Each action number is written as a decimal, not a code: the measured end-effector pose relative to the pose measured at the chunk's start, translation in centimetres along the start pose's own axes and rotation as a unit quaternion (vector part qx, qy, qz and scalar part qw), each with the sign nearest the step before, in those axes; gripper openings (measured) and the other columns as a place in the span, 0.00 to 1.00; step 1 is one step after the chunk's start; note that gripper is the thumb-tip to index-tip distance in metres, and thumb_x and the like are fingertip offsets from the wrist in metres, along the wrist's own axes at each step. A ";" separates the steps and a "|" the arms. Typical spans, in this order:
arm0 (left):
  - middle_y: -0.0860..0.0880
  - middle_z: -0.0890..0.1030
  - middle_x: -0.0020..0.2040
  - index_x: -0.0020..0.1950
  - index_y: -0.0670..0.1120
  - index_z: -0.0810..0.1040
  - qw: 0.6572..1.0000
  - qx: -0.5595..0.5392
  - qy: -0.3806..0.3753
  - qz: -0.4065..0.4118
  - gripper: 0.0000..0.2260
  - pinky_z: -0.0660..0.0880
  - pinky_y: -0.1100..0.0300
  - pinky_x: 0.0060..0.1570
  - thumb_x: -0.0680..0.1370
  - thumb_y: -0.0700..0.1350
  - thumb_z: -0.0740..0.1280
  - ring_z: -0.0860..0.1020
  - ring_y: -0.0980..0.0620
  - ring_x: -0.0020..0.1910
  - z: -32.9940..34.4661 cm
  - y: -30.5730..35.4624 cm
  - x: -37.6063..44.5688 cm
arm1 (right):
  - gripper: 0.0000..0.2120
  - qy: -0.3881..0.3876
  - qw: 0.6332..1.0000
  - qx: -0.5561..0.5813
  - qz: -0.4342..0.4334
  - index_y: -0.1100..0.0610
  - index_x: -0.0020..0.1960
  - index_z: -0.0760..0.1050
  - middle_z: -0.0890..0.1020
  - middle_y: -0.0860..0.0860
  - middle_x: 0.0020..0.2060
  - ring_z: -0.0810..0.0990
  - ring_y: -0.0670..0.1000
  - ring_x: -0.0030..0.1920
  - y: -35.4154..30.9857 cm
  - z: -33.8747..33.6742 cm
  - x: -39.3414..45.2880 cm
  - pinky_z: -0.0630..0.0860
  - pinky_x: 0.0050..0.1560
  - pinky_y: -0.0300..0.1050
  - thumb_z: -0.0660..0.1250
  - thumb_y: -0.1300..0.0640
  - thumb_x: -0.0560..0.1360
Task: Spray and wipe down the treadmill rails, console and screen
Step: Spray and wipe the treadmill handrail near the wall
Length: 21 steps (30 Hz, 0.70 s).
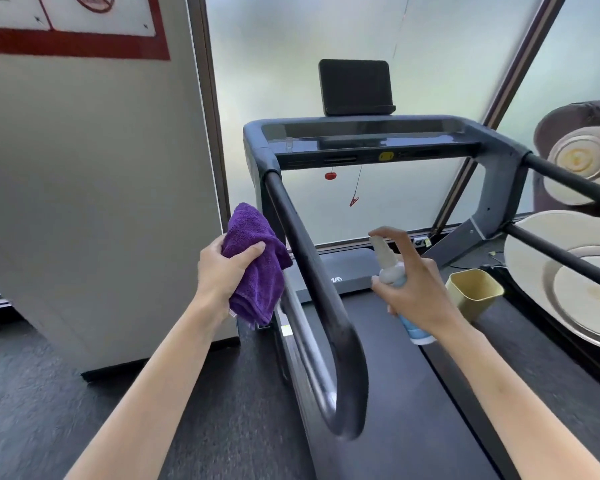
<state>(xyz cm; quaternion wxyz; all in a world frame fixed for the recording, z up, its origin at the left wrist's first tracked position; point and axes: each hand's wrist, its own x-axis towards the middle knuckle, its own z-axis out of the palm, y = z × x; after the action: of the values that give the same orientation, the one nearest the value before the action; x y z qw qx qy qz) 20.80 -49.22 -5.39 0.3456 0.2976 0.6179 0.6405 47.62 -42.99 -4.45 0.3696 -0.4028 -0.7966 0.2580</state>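
In the head view, the left hand (224, 271), left of centre in the frame, grips a bunched purple cloth (257, 268) just beside the left rail (309, 271), which runs from the frame's lower middle up to the console (368, 136). The right hand (416, 289), just right of centre, is wrapped around a small spray bottle (392, 271), forefinger on the nozzle top, aimed toward that rail. The dark screen (355, 86) stands above the console in the upper middle; the right rail (568, 185) crosses the right edge. Likely risks: mist drifting past the narrow rail onto the belt (395, 393), leaving it slick, or overspray later wetting the console electronics if sprayed directly rather than onto the cloth.
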 end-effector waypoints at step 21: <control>0.52 0.84 0.48 0.54 0.50 0.80 0.998 -0.034 0.033 0.034 0.10 0.78 0.61 0.41 0.73 0.47 0.74 0.83 0.51 0.47 2.7 -0.1 -4.9 | 0.28 -0.071 0.997 -0.008 -0.015 0.38 0.64 0.66 0.75 0.50 0.28 0.70 0.49 0.23 2.8 -0.7 -0.4 0.77 0.27 0.53 0.68 0.64 0.74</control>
<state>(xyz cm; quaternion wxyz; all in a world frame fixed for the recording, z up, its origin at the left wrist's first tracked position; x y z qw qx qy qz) 25.85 -51.56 -5.06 0.3124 0.2853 0.5965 0.6820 49.62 -41.75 -6.18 0.3128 -0.3749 -0.8286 0.2739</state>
